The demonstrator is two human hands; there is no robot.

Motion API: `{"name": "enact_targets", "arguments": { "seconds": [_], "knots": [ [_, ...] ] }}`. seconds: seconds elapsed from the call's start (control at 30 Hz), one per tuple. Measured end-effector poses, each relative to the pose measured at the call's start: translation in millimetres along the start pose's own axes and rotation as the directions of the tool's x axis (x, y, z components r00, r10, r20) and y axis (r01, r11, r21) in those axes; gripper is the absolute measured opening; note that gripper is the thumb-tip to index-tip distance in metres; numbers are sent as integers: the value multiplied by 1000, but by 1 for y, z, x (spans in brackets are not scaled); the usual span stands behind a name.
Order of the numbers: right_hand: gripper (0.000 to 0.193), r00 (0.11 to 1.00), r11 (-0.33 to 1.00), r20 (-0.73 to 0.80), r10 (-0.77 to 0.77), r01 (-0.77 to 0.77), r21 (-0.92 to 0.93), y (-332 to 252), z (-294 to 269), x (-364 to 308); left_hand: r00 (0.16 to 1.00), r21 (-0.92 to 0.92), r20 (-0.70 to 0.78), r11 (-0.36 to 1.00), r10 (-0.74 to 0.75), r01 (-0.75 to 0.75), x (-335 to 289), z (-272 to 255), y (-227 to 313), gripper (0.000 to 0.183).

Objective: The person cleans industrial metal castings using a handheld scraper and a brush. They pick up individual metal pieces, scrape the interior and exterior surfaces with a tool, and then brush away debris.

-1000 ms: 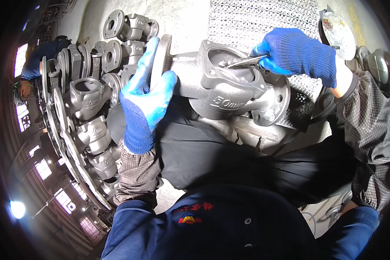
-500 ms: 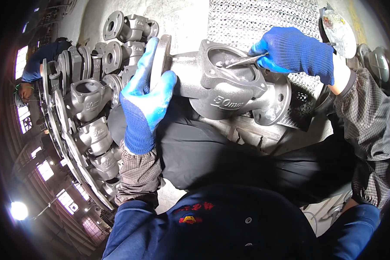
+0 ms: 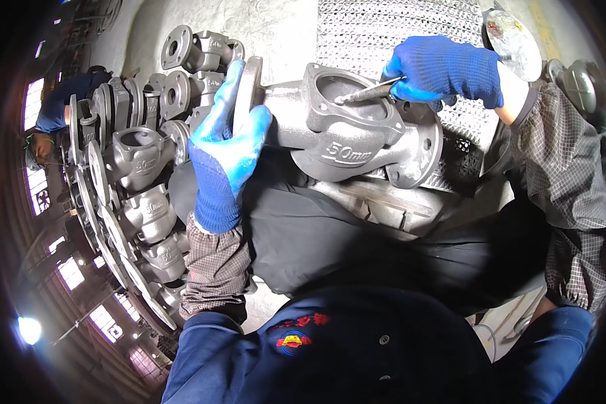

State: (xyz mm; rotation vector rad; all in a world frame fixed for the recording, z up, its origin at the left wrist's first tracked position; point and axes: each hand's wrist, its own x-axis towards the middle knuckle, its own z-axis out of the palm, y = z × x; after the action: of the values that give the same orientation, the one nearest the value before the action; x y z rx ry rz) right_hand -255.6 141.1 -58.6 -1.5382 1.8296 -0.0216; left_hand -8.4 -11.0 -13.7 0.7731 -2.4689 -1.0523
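Note:
A grey cast-iron valve body [image 3: 343,138] with round flanges at both ends lies across my lap, its square top opening facing up. My left hand [image 3: 223,145], in a blue glove, grips the left flange and steadies the casting. My right hand [image 3: 448,71], also gloved in blue, holds a thin metal tool [image 3: 365,92] whose tip rests inside the rim of the top opening.
Several similar grey valve castings [image 3: 138,195] are stacked in rows at my left. A metal mesh sheet [image 3: 384,34] lies behind the casting. Another person in blue [image 3: 60,101] crouches at the far left. More round metal parts [image 3: 579,81] sit at the right.
My right hand has shifted the tool tip slightly along the rim of the opening. The valve body and my left hand stay put.

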Motion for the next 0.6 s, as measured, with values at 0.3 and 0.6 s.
{"name": "enact_targets", "arguments": {
  "seconds": [0.3,0.6],
  "knots": [
    [36,756,402,-432,492,244,883,8,69,-96,969,-215,76,952,236,-216,-6,-7,-5,41],
    [26,543,-120,-171,822,459,880,-61,182,-72,737,370,189,648,649,-666,-5,-23,-4,33]
  ]
}}
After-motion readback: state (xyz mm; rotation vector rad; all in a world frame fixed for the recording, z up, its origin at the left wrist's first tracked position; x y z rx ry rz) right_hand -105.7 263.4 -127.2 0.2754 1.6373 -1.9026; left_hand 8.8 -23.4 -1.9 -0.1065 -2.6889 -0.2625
